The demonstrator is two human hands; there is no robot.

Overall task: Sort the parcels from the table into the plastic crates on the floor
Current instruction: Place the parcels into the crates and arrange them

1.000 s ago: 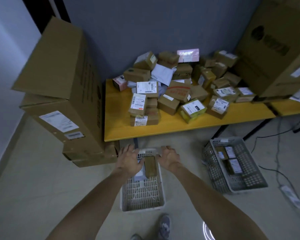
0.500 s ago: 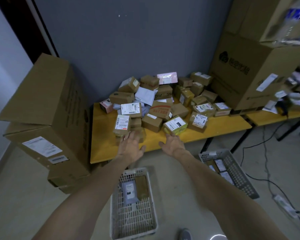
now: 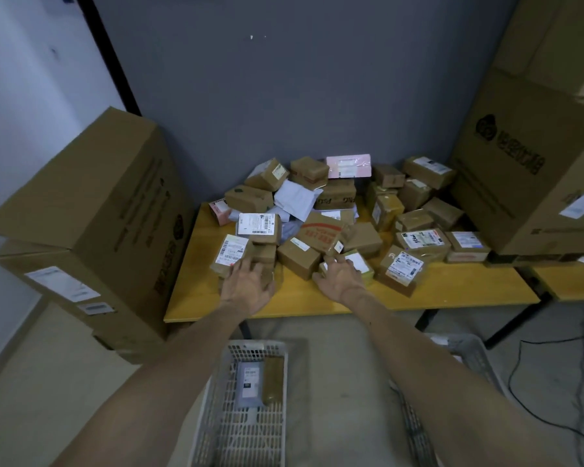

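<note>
1. Left grip [image 3: 248,284]: wide, fingers spread and nearly straight. It lies flat over the front-left stack of parcels. Fingertips touch the box w/ the barcode label [image 3: 231,251]; the thumb lies over a plain low brown box [image 3: 269,268] just beside it. Nothing is clasped.
2. Right grip [image 3: 339,279]: also wide, thumb stuck out to the left. Fingers are slightly bent, tips on top of a small yellow-green box [image 3: 363,264] w/ a white label. It isn't closed round the box. That box sits on the counter near the front edge, just right of a plain brown box [image 3: 299,259].
3. Parcel pile [image 3: 327,227]: mostly small brown cartons, taped, many w/ white shipping labels. There's a pink flat pack [image 3: 348,166] at the back, a white mailer [image 3: 297,198] mid-pile and a box w/ red print [image 3: 321,230] tilted in the middle. All of it sits on the yellow counter [image 3: 452,288], heaped toward the wall.
4. White crate [image 3: 260,347] is on the floor between the forearms, in front of the counter. It holds 2 items side by side: a grey poly bag [image 3: 248,382] and a brown parcel [image 3: 273,379], touching.
5. 2nd crate [image 3: 469,352] is on the floor to the right, mostly hidden by the right forearm; contents can't be told.
6. A big carton [image 3: 98,214] stands left of the counter, and another [image 3: 520,183] stands on its right end.
</note>
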